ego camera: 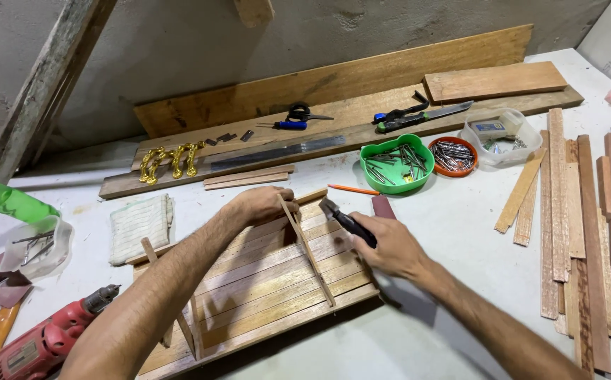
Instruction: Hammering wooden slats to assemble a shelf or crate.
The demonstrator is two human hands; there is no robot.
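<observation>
While both forearms reach in from the bottom edge, the scene reads near to far as follows.

Drill: a red power drill (45, 341) lies at the lower left on the white table (446, 232), untouched.
Panel: a slatted wooden panel (263, 288) lies flat between the arms, its strips side by side, one cross batten at its left.
Thin strip: a narrow wooden strip (309, 253) lies diagonally across the slats, touching them.
Left hand: the left hand (262, 204) is closed over the strip's upper end, pressing it to the panel.
Right hand: the right hand (390, 246) is clenched around a dark-handled tool (344, 219), probably a small hammer, its head just beside the strip's top.
Progress: by my judgement the slats are already assembled and the diagonal strip is placed but not visibly fastened; no nail heads can be made out.
Spare wood: loose wooden strips (587, 232) lie at the right, well apart.
Fasteners: a green bowl of nails (395, 163) and an orange bowl (453, 156) sit beyond the panel.
Cloth: a folded cloth (139, 226) lies left of the panel.
Far boards: planks (348, 112) carry scissors, a knife and gold handles (172, 160).
</observation>
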